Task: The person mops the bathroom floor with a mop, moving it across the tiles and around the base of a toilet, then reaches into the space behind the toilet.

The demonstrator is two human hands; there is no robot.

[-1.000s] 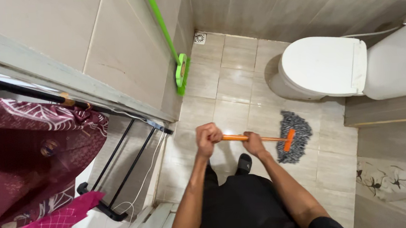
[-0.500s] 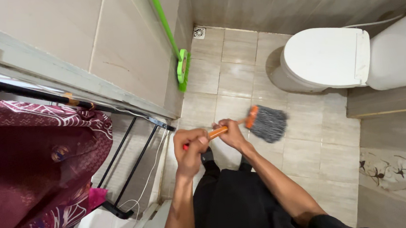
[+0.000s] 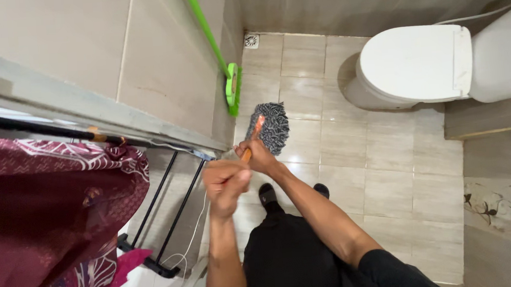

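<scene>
I look down at a beige tiled bathroom floor. Both my hands grip an orange mop handle. My left hand is closed around the handle's near end, close to my body. My right hand is closed around the handle further down, just behind the grey string mop head. The mop head rests on the tiles at the left, near the wall and below a green brush. My black trousers and dark slippers show beneath my arms.
A white toilet with its lid down stands at the back right. A green long-handled brush leans against the left wall. A floor drain sits in the far corner. A black rack with maroon cloth stands at left.
The mop head has swept from the right, near the toilet, across the tiles to the left by the wall. Both hands have moved left with the handle.
</scene>
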